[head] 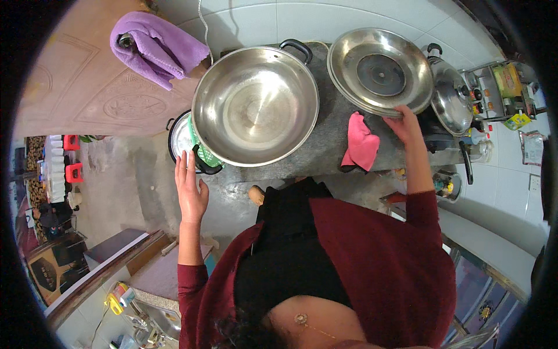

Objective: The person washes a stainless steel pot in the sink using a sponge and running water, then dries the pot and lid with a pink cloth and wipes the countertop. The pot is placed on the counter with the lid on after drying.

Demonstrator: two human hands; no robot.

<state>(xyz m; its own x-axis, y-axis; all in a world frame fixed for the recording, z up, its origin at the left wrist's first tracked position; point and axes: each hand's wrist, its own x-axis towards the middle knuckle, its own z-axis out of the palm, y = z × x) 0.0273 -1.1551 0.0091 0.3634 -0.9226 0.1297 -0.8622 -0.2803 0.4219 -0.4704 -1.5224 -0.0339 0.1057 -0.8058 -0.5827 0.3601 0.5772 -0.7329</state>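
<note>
A wide stainless steel two-handled pan (255,104) stands on the dark grey counter (279,173), with its inside bare. My left hand (189,192) is beside its near-left black handle (205,163), with the fingers spread and nothing in them. Whether a fingertip touches the handle, I cannot tell. To the right lies a broad, shallow steel lid or dish (344,72) with a dark round centre and a doubled rim. My right hand (404,124) grips its near rim. Between the two hands, a crumpled pink cloth (361,144) rests near the counter's front edge.
Behind the left handle are a green strainer (210,158) and a dark-rimmed pot (176,139). A lidded steel pan (453,96) stands at the right, its long black handle (466,163) jutting out. A purple towel (152,48) hangs at the door. A spice rack (492,89) lines the wall.
</note>
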